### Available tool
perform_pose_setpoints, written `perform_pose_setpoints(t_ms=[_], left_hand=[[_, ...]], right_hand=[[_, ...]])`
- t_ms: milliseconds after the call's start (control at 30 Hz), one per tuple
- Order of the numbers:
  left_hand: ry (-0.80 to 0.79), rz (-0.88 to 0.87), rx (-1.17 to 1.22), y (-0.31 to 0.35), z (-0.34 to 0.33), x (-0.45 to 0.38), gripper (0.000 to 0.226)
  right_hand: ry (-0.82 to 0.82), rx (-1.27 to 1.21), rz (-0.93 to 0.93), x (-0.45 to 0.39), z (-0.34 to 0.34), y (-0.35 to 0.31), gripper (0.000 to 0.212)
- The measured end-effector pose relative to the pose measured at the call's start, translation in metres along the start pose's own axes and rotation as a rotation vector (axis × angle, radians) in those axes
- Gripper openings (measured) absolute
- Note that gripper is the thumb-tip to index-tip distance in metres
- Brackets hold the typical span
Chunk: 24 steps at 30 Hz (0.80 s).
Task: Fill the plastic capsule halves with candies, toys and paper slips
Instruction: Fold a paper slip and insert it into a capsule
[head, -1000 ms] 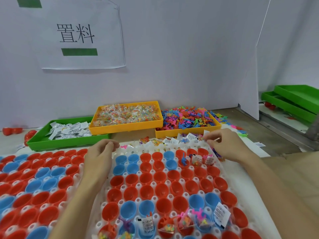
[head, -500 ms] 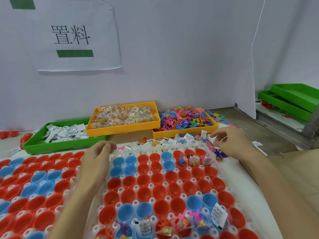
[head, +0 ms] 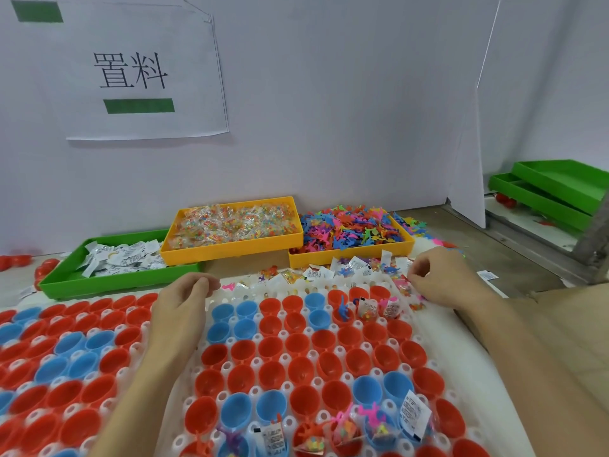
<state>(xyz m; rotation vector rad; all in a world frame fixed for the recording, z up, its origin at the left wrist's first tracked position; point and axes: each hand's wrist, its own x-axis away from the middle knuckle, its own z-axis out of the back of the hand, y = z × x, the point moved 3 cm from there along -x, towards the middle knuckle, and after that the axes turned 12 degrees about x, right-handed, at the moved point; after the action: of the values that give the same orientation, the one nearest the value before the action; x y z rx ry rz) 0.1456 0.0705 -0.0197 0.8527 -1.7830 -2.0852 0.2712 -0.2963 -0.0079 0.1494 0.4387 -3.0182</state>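
Left hand (head: 179,305) rests loosely curled on the white tray (head: 230,367), right hand (head: 438,278) curled over the loose pile (head: 356,268), can't tell if it's holding anything, so bits could easily spill into wrong capsule halves (head: 296,344).

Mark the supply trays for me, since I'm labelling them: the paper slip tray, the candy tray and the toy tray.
green paper slip tray (head: 108,282): head view, front wall.
yellow candy tray (head: 230,250): head view, front wall.
yellow toy tray (head: 403,248): head view, front wall near its right corner.

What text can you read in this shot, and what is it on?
"置料": large black characters on the white paper sign taped to the wall.
Paper slips in the green tray: printed, too small to read.
Slip in a blue capsule half: fine print, blurred, unreadable.
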Motion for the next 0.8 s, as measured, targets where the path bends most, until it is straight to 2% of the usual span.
perform_pose_setpoints(t_ms=[100, 200, 300, 433, 633, 800], left_hand=[[0.001, -0.003, -0.005, 0.000, 0.001, 0.000, 0.030], [-0.001, -0.005, -0.011, 0.001, 0.000, 0.000, 0.030], [-0.004, -0.004, -0.017, 0.001, 0.000, 0.001, 0.030], [-0.006, -0.007, -0.031, 0.002, 0.000, 0.001, 0.029], [-0.014, -0.032, -0.059, 0.010, 0.000, 0.004, 0.029], [-0.029, -0.105, -0.112, 0.032, 0.000, 0.005, 0.024]], right_hand=[[0.057, -0.004, -0.011, 0.000, 0.003, -0.001, 0.015], [0.009, -0.042, 0.104, 0.002, -0.004, -0.012, 0.029], [-0.014, -0.007, 0.136, 0.004, -0.011, -0.017, 0.009], [0.098, 0.036, 0.037, 0.002, -0.006, -0.009, 0.015], [0.289, -0.142, 0.041, 0.002, 0.007, -0.015, 0.009], [0.301, -0.183, 0.070, 0.005, 0.011, -0.024, 0.009]])
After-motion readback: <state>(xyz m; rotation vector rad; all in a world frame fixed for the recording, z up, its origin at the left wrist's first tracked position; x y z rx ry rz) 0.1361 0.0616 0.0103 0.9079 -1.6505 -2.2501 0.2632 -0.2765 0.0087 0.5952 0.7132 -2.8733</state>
